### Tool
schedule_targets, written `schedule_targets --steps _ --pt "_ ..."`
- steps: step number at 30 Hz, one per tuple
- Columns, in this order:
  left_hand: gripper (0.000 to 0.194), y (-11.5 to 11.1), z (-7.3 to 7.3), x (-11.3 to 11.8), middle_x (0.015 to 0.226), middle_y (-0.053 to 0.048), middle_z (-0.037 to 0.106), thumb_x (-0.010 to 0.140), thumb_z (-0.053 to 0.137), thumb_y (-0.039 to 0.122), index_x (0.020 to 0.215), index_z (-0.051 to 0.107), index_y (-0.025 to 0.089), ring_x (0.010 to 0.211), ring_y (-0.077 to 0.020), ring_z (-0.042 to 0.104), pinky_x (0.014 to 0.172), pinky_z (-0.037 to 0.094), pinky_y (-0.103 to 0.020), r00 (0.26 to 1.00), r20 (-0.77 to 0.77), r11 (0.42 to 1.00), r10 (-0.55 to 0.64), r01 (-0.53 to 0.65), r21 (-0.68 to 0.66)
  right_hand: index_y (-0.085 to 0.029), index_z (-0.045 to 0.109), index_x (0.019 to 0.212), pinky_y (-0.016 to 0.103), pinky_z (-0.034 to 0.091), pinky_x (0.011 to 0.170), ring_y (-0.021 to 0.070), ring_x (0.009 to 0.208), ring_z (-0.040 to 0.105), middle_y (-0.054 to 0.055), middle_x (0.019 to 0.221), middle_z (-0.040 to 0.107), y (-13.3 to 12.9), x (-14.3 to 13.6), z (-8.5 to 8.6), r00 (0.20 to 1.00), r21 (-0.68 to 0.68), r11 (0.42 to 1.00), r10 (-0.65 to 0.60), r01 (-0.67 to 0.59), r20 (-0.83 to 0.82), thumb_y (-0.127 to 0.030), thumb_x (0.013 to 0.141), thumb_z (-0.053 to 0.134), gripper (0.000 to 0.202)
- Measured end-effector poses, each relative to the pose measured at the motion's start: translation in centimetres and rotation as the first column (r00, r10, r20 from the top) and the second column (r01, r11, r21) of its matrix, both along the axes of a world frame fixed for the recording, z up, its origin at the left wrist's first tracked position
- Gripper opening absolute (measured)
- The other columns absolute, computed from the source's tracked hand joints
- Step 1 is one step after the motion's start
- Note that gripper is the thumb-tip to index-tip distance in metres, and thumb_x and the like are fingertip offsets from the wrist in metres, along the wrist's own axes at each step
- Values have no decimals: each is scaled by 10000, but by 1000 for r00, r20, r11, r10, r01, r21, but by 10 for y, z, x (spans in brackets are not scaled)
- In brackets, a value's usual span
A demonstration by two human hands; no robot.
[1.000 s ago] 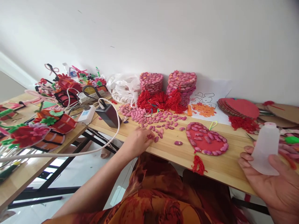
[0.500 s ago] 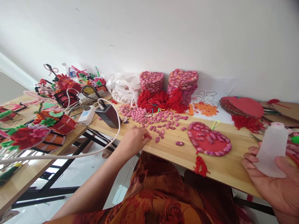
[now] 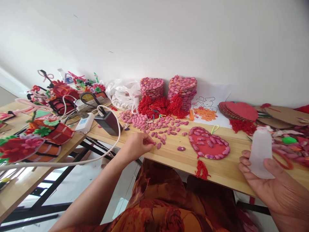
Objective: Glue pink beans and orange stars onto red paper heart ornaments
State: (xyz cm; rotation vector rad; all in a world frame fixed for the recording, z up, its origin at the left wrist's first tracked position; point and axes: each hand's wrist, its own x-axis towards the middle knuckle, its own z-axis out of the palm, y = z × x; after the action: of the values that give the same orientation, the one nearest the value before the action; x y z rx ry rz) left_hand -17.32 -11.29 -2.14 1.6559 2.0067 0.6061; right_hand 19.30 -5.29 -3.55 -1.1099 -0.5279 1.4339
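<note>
With fingertips pinched together, my left hand [image 3: 138, 146] is low over the table's front edge, closed on what looks like a pink peanut [image 3: 154, 143], mostly hidden by the fingers. Loose pink peanuts [image 3: 166, 124] are scattered just beyond it. My right hand [image 3: 272, 187] is wrapped round a translucent white squeeze bottle [image 3: 262, 154], held upright above the table. Between the hands lies a red heart-shaped board [image 3: 196, 147], edged with pink peanuts and with several more across its middle. It has a yellow-green loop [image 3: 214, 129] and a red tassel [image 3: 202, 170].
Two stacks of peanut-covered pieces [image 3: 182, 88] stand against the wall beside a white plastic bag [image 3: 123, 95]. Orange stars [image 3: 205, 113] lie on paper; red heart boards [image 3: 242, 111] are piled rightward. A black charger [image 3: 108, 122] trails a white cable [image 3: 96, 160] near my left arm.
The view has turned slightly right, so most things sit further left in it. My right hand still holds the bottle. My left hand keeps its pinch at nearly the same spot.
</note>
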Motion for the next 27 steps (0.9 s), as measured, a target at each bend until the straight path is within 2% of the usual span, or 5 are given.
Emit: schedule_targets --steps 4,14,19,23,27 --pt "205 -1 -3 1 787 -21 734 767 659 319 877 738 165 660 -142 620 583 427 -223 966 259 1000 1 -6 17 -220 748 902 222 589 559 165 671 623 55 836 669 -10 -4 -3 998 -59 996 63 -61 28 -213 408 923 524" --pt "136 -9 10 6 853 -69 744 823 607 215 844 734 171 793 -202 662 688 430 -273 944 -313 995 -102 98 -30 -219 756 862 236 585 551 188 675 627 77 839 696 -18 -5 -4 987 -66 993 107 -99 124 -292 347 942 552" --pt "165 -5 12 10 836 -92 746 843 571 208 849 731 167 812 -236 679 707 446 -295 896 -421 990 -143 125 -69 -282 778 881 301 605 617 218 699 653 66 855 703 -18 -1 -11 970 -22 983 183 -182 161 -317 611 858 284" --pt "178 0 11 13 804 -128 735 819 555 175 823 731 144 835 -274 682 733 459 -324 836 -520 984 -176 152 -90 -292 781 937 304 600 590 212 673 645 62 886 705 -21 3 -16 964 18 979 195 -201 181 -292 650 831 291" --pt "138 1 10 8 793 -94 733 771 610 194 814 734 152 760 -232 668 681 451 -295 951 -298 996 -86 80 -32 -288 775 940 304 587 579 225 684 654 64 878 719 -25 3 -11 954 2 975 217 -223 207 -319 604 860 348"
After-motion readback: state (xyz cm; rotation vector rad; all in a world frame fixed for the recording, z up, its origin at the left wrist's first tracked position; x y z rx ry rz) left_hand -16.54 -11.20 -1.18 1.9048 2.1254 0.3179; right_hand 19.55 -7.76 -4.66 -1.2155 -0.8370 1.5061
